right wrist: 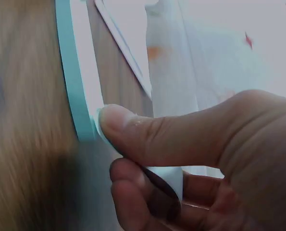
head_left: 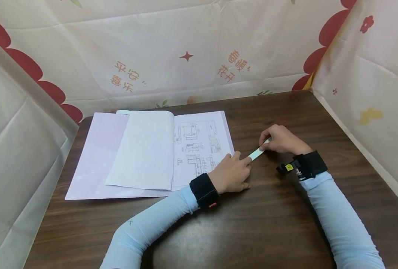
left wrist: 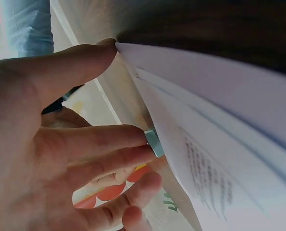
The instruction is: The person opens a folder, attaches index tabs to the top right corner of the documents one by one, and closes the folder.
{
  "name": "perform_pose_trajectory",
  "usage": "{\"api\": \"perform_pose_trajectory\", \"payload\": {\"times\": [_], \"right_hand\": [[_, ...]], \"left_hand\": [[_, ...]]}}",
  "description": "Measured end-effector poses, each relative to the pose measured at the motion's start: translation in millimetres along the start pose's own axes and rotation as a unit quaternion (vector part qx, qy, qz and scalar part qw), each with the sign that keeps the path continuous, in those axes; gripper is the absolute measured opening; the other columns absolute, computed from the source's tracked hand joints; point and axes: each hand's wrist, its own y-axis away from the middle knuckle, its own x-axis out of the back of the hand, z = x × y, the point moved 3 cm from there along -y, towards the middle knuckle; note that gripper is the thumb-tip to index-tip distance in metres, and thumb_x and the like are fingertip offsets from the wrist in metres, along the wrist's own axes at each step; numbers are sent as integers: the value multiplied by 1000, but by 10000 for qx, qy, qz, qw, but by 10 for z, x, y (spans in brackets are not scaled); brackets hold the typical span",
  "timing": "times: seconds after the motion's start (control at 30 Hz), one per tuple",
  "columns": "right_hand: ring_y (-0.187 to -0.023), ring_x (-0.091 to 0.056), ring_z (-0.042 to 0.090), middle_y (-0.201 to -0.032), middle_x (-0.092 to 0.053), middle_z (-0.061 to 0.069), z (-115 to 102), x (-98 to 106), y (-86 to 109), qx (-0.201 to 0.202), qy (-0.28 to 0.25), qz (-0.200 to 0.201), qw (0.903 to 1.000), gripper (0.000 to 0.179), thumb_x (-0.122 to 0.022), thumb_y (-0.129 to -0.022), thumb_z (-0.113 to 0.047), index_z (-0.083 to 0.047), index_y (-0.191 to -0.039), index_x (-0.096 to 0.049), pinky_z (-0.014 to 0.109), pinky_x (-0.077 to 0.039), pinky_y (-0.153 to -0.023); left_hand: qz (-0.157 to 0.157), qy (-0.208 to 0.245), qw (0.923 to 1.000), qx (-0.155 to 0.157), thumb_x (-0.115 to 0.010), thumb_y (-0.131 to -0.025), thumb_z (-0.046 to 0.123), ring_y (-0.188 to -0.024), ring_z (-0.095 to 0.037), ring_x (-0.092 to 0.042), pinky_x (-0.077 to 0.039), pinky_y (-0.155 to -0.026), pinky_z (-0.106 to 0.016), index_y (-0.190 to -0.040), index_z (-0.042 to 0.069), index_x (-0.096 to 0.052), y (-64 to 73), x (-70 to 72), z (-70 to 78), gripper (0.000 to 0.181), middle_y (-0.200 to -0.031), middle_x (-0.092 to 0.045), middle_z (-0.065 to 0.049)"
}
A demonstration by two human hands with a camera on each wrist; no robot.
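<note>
A narrow strip [head_left: 257, 154] with a white face and a teal edge [right wrist: 77, 82] spans the gap between the two hands, low over the table. My left hand [head_left: 232, 173], beside the open folder, has the strip's near end between its index and middle fingertips, as the left wrist view shows. My right hand [head_left: 279, 139] pinches the far end between thumb [right wrist: 167, 137] and fingers. A thin white piece [right wrist: 170, 178] curls under that thumb; whether it is part of the strip I cannot tell.
Left of the hands lies an open lilac folder [head_left: 96, 157] with a blank white page [head_left: 145, 149] turned over and a sheet of technical drawings [head_left: 199, 149]. Patterned cloth [head_left: 185, 74] hangs behind and beside the brown wooden table [head_left: 252, 231].
</note>
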Motion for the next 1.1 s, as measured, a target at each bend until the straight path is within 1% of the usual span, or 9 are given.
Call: {"api": "perform_pose_trajectory", "payload": {"times": [0.2,0.3,0.4,0.5,0.6,0.77,0.83,0.97,1.1], "right_hand": [[-72,-69,18,-86,-73,9,173,117,-37,-113,-631,340,9974,4,-71,-96,-8,-5,-94,-71,27,-55,-63],[-76,-70,19,-94,-74,13,88,95,-103,151,-902,448,9948,9,-69,-98,-7,-3,-105,-72,25,-56,-65],[-79,-70,20,-102,-76,13,-73,28,-225,324,-983,592,9929,14,-72,-97,-12,-6,-109,-76,26,-56,-68],[-82,-71,20,-104,-76,10,-200,-47,-447,357,-1118,631,9911,12,-76,-95,-18,-11,-104,-79,29,-56,-72],[-85,-72,22,-102,-75,9,-293,-105,-771,266,-1402,525,9884,8,-76,-94,-18,-13,-101,-77,33,-58,-76],[-93,-69,28,-109,-70,15,-399,-151,-1298,-101,-1635,439,9855,8,-69,-97,-9,-6,-103,-73,36,-58,-80],[-95,-66,29,-113,-67,16,-412,-163,-1468,-304,-1662,537,9842,10,-67,-98,-9,-4,-105,-72,34,-58,-80],[-96,-66,30,-119,-66,15,-430,-184,-1710,-705,-1826,730,9779,14,-65,-100,-10,-4,-109,-74,31,-58,-84],[-102,-64,32,-124,-65,16,-436,-199,-1830,-1030,-1740,897,9752,15,-68,-98,-11,-5,-109,-77,39,-55,-92]], "left_hand": [[-169,163,9997,50,-59,-96,66,-103,-20,-55,-49,-77,-32,-125,20,-72,17,-3,-49,56,-134,-59,3],[-180,354,9992,84,-56,-97,66,-104,-19,-55,-49,-79,-32,-129,21,-69,48,-20,-99,57,-133,-58,4],[-118,741,9971,92,-54,-99,65,-109,-19,-56,-51,-85,-34,-136,18,-64,165,-36,-188,60,-136,-57,1],[-62,1061,9941,236,-53,-100,64,-123,-22,-56,-53,-97,-41,-147,17,-56,346,-62,-332,66,-148,-52,-4],[-61,1217,9904,653,-56,-99,62,-133,-27,-53,-49,-105,-48,-150,20,-52,522,-119,-510,66,-153,-51,-6],[-42,1432,9838,1075,-62,-99,54,-119,-29,-60,-52,-97,-49,-135,18,-66,731,-216,-682,52,-131,-66,-7],[-58,1495,9826,1099,-64,-98,53,-113,-29,-61,-53,-93,-48,-130,17,-69,767,-239,-701,48,-124,-68,-7],[-149,1528,9811,1180,-64,-98,53,-112,-28,-60,-53,-93,-48,-131,17,-68,776,-259,-713,49,-125,-66,-6],[-261,1491,9805,1251,-65,-97,53,-113,-28,-59,-51,-96,-50,-134,16,-66,741,-264,-695,52,-129,-65,-6]]}}
